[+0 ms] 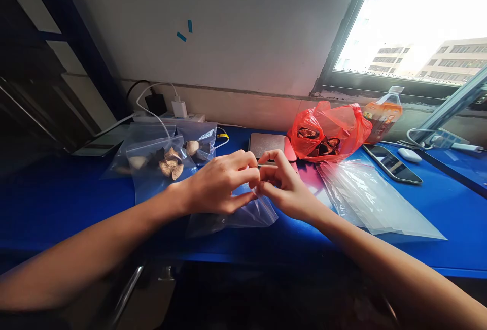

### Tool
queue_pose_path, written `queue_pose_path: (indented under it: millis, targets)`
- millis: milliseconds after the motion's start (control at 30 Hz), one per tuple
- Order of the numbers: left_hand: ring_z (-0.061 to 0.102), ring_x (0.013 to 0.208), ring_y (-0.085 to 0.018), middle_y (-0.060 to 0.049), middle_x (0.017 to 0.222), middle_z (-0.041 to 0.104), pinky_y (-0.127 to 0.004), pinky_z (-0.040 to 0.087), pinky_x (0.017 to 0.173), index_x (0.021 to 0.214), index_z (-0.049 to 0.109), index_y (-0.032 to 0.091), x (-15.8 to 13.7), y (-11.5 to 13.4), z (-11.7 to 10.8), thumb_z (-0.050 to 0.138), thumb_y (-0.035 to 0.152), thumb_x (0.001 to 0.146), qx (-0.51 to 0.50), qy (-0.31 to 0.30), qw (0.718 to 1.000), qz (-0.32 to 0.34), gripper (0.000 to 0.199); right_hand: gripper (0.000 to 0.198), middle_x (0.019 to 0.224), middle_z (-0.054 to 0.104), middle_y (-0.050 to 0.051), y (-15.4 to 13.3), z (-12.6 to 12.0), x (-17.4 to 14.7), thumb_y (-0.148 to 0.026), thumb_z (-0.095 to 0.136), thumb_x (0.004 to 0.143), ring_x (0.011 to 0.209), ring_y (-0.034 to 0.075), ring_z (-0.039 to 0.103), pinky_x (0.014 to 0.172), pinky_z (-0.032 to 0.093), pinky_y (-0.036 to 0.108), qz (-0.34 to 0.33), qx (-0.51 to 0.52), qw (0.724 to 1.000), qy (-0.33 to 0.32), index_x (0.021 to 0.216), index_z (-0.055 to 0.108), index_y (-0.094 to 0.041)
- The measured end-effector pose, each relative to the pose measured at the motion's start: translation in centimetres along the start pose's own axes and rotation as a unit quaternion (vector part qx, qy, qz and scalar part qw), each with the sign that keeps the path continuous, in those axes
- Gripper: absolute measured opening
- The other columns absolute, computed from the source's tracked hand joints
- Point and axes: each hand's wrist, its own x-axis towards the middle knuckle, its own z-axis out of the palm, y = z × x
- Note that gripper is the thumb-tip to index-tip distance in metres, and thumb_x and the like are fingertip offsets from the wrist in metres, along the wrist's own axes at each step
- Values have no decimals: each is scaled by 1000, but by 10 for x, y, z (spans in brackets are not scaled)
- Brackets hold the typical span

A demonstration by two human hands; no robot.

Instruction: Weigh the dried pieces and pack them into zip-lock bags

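My left hand and my right hand meet near the front middle of the desk, fingertips almost touching. Both pinch a clear plastic zip bag along its edge. The bag hangs below my fingers, low over the blue desk; my left hand hides much of it, and its contents cannot be made out. Left of my hands lie filled clear bags with pale brown dried pieces inside. Just beyond my fingers sits a flat silver-topped device with a reddish edge.
An open red plastic bag holds dark dried pieces. Flat clear bags lie on the blue desk at right, near a phone, a white earbud case and a bottle. A charger stands by the wall.
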Motion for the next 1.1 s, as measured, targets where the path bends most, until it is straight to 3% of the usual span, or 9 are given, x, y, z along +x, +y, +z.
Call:
queue_pose_path:
  millis: [200,400,900,1100]
  targets:
    - [55,79,-18,-4,80,58,-29,46,72,77,49,18,-2,-3,5,55,25,88,-20,12,1000,-1,14,30,67,48,-8,-3,-2,0,-17,51,77,60,10,46,58,36,25,1,-24,1000,13,100,34,-24]
    - [57,83,-17,-5,87,62,-29,47,77,90,55,18,-3,-4,7,55,25,90,-43,13,999,-18,7,29,70,52,-7,-1,-2,0,-18,51,77,63,11,50,60,37,25,7,-17,1000,21,101,36,-24]
    - [57,82,-16,-6,87,59,-27,47,75,81,56,16,-2,-4,5,50,19,90,-8,-13,1000,-19,11,32,69,54,-7,-3,-2,0,-18,50,76,64,12,50,61,38,26,31,-20,999,25,105,38,-24]
    - [59,80,-16,-7,84,62,-27,48,75,84,57,16,-3,-4,7,49,21,93,-24,12,1000,-4,14,35,74,55,-6,-5,-7,1,-25,61,77,71,13,52,64,37,26,74,64,995,-19,105,40,-24]
